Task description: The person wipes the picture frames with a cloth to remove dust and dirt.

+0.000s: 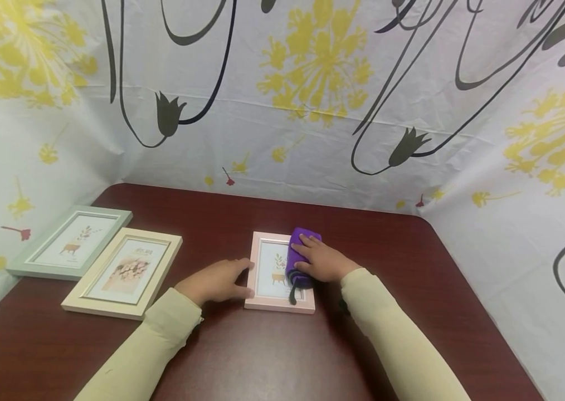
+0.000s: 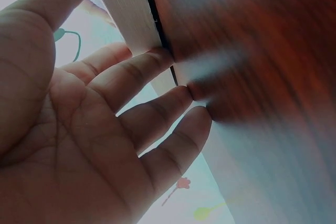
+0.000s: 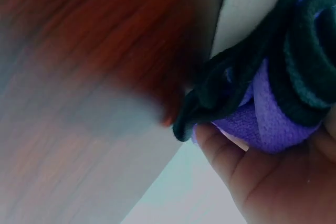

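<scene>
A pink picture frame [image 1: 268, 303] lies flat on the dark red table [image 1: 242, 356]. My right hand [image 1: 324, 262] holds a folded purple cloth [image 1: 296, 270] pressed onto the frame's right half. A dark trim or loop hangs off the cloth's near end. The right wrist view shows the purple cloth [image 3: 273, 119] bunched in my right hand [image 3: 273, 187], by the frame's pale edge [image 3: 247, 3]. My left hand [image 1: 219, 281] rests on the table with thumb and fingers against the frame's left edge. In the left wrist view my left hand [image 2: 105, 119] has its fingertips touching the frame's side [image 2: 128, 14].
Two more frames lie at the table's left: a pale green one [image 1: 32, 267] at the far left and a cream one [image 1: 159, 275] overlapping beside it. Flower-patterned sheets [image 1: 312, 111] wall in the table at the back and both sides.
</scene>
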The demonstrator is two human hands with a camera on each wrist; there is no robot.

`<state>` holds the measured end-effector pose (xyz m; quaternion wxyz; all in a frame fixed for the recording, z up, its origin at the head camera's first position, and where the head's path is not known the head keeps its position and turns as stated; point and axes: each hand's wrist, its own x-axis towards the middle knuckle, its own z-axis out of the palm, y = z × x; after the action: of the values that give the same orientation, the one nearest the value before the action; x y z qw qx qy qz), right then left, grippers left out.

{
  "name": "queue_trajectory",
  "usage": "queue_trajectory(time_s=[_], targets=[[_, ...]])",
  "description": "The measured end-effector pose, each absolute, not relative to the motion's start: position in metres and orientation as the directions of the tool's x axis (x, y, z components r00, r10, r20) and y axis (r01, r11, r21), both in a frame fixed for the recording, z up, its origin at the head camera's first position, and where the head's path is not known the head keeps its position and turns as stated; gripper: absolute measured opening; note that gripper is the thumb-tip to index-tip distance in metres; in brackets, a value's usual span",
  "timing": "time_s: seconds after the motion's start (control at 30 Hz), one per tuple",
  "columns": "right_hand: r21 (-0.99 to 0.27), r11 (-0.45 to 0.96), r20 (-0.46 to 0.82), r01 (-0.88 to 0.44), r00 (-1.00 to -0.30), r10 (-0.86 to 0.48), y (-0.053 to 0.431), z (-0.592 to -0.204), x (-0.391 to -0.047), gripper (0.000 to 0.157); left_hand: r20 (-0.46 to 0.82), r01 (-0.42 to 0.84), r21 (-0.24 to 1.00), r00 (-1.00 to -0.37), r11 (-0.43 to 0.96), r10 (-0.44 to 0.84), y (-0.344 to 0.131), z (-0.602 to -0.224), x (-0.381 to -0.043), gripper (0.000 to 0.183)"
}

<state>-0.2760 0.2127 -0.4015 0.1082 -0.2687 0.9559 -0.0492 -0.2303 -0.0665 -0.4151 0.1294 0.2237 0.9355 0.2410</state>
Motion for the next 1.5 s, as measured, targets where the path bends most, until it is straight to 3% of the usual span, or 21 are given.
queue_trajectory(time_s=[0.5, 1.13, 1.5], targets=[[-0.124, 0.862, -0.144, -0.492, -0.850, -0.506, 0.210, -0.404, -0.268, 0.059, -0.122, 0.363, 0.498, -0.869, 0.787, 0.479, -0.067, -0.418, -0.232, 0.066], [-0.052, 0.847, -0.078, -0.529, -0.844, -0.531, 0.208, -0.401, -0.225, 0.055, -0.174, 0.394, 0.476, -0.834, 0.787, 0.523, -0.066, -0.414, -0.228, 0.067], [-0.067, 0.794, 0.128, -0.604, -0.794, -0.594, 0.215, -0.402, -0.216, 0.046, -0.183, 0.390, 0.476, -0.833, 0.788, 0.522, -0.068, -0.413, -0.228, 0.066]])
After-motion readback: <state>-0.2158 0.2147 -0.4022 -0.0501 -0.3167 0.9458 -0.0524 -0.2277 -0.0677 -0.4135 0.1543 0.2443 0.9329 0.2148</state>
